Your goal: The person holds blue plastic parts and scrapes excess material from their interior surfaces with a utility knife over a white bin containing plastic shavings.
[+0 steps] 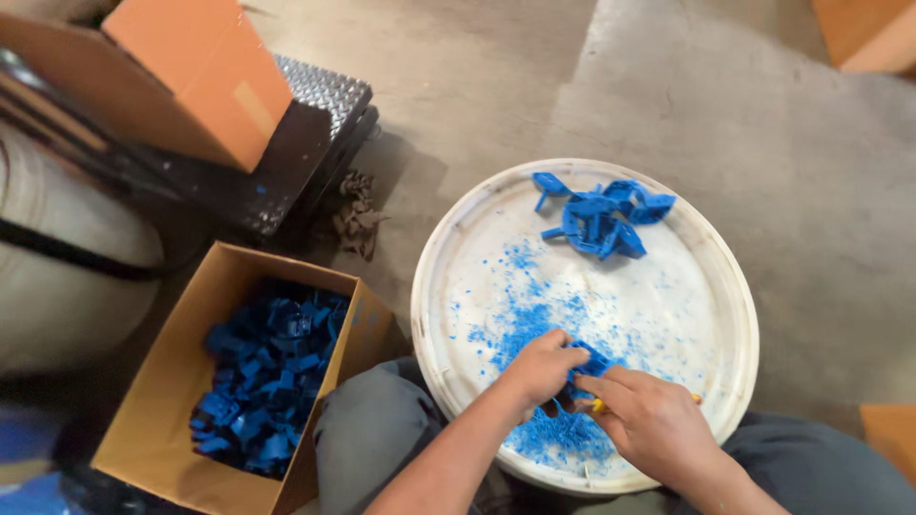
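While both hands meet over the near part of the lid (448, 248), the left hand (539, 370) and right hand (658, 424) share one blue part (590, 362).

1. Left hand: fingers curled tight, pinching the part's left side. Thumb and forefinger closed on it.
2. Right hand: fingers closed narrow round a small tool (599, 406), yellow showing at the handle; tip sits against the part's lower edge. Exact grip on the tool cannot be told, since the hand hides most of it.
3. Part position: held just above the lid surface, near its front rim, directly over the thickest patch of shavings (534, 319).
4. Lid: round, white, lying flat on the floor (763, 143) betw. the person's knees. Blue shavings spread from centre to near edge.
5. Pile (601, 215) of more blue parts: on the lid's far side, well apart from the hands.
6. Box (162, 401): open cardboard, left of the lid and just beside the left knee, holding many blue parts.
7. Cart (315, 124), dark w/ tread-plate top, stands beyond the box, carrying a second carton (191, 76).
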Demonstrator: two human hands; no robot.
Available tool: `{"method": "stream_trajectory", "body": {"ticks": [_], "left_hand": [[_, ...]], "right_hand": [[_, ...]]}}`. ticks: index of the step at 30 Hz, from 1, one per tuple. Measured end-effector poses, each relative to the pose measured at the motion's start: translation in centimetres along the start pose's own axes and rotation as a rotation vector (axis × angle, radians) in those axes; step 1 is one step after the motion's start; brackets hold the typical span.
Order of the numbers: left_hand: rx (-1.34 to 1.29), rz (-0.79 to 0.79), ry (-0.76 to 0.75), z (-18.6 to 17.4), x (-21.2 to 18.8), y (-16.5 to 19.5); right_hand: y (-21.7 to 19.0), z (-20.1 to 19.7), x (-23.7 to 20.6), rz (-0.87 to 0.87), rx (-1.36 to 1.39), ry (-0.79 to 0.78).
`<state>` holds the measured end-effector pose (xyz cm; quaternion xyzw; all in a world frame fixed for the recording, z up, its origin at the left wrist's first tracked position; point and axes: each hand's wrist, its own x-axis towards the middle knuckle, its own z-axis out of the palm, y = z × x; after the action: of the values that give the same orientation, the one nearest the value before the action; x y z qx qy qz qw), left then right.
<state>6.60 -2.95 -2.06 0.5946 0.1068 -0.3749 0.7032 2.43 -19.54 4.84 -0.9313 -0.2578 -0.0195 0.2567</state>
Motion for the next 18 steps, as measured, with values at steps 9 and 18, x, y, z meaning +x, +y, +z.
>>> {"method": "stream_trajectory", "body": {"ticks": [9, 18], "left_hand": [[-0.182, 0.193, 0.212, 0.4, -1.2, -0.4], [-0.323, 0.401, 0.475, -0.2, -3.6, 1.7]], "right_hand": [[0.3, 0.9, -0.2, 0.257, 0.255, 0.017], [0.0, -1.0, 0.3, 0.453, 0.455, 0.183]]}}
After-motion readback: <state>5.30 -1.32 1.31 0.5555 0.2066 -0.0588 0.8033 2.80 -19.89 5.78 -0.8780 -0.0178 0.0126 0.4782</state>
